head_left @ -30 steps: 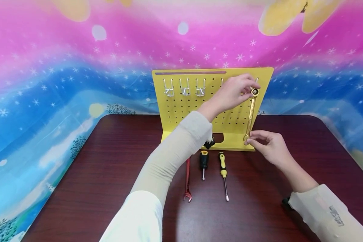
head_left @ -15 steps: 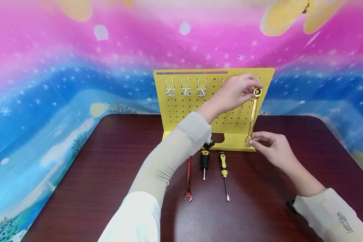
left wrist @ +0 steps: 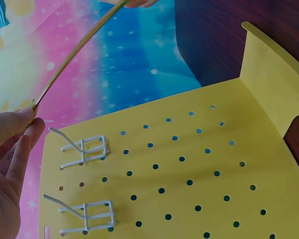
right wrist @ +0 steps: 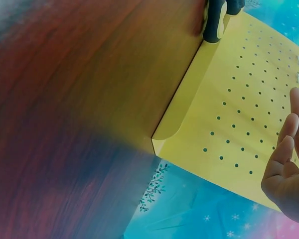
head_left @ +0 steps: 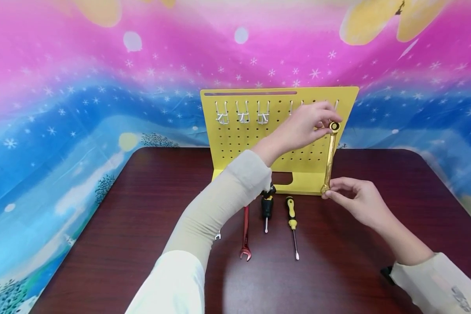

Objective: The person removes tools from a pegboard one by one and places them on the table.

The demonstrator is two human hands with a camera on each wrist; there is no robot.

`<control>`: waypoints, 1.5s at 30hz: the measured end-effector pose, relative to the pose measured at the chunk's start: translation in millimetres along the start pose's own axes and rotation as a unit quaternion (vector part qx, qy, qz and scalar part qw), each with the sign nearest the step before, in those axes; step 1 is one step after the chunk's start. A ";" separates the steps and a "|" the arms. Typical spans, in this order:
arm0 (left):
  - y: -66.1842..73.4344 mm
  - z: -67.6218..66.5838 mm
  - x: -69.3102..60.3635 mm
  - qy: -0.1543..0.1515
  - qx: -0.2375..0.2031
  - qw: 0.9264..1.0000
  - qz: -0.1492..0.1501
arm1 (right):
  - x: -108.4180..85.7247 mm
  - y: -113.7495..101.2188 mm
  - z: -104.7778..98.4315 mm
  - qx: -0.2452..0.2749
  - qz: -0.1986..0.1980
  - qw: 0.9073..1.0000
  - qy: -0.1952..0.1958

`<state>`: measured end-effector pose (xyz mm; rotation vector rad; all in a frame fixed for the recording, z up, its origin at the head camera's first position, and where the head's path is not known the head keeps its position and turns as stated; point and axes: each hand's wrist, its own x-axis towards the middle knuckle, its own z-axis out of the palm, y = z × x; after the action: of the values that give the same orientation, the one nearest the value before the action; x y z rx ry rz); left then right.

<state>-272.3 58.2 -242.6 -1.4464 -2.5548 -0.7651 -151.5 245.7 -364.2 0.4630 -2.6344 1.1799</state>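
Observation:
A gold combination wrench (head_left: 330, 159) hangs near upright between both hands, before the right side of a yellow pegboard (head_left: 255, 150). Its ring end is at the top, where my left hand (head_left: 308, 124) pinches it with thumb and fingers. Lower down, my right hand (head_left: 359, 203) pinches the other end, partly covering it. The left wrist view shows the wrench (left wrist: 74, 55) edge-on, running from the left hand (left wrist: 12, 164) toward the other hand's fingertips. Mostly the palm side and fingers of the right hand (right wrist: 289, 164) appear in the right wrist view.
White wire hooks (head_left: 242, 112) line the board's upper part; the left hand covers some. On the dark table (head_left: 157, 192) lie a red wrench (head_left: 245, 235), a black-handled screwdriver (head_left: 266, 209), a yellow-black screwdriver (head_left: 292, 218) and a silver open-end tip (head_left: 218, 236) under the left sleeve.
Both hands have come down slightly with the gold wrench, and it sits a little lower against the pegboard. The silver tip beside the left sleeve has come into sight.

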 end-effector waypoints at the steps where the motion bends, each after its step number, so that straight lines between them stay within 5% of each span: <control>1: -0.1 0.7 -0.5 -0.003 -0.004 1.000 -0.001 | -1.2 0.1 -0.6 0.000 0.000 1.000 -0.005; 24: -9.2 27.3 -25.7 -0.027 -0.007 1.000 0.012 | -31.2 -3.2 6.9 -0.008 -0.048 0.996 -0.076; 31: -12.7 37.0 -32.9 -0.029 -0.020 0.999 0.018 | -37.1 -4.3 7.6 -0.009 -0.027 0.995 -0.100; 45: -25.5 58.6 -48.6 -0.068 -0.029 0.997 0.020 | -46.4 4.9 13.8 0.038 -0.029 0.981 -0.190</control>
<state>-258.3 37.7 -319.0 -1.6141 -2.6130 -0.7661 -111.3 247.4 -391.5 0.8500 -2.8693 1.2881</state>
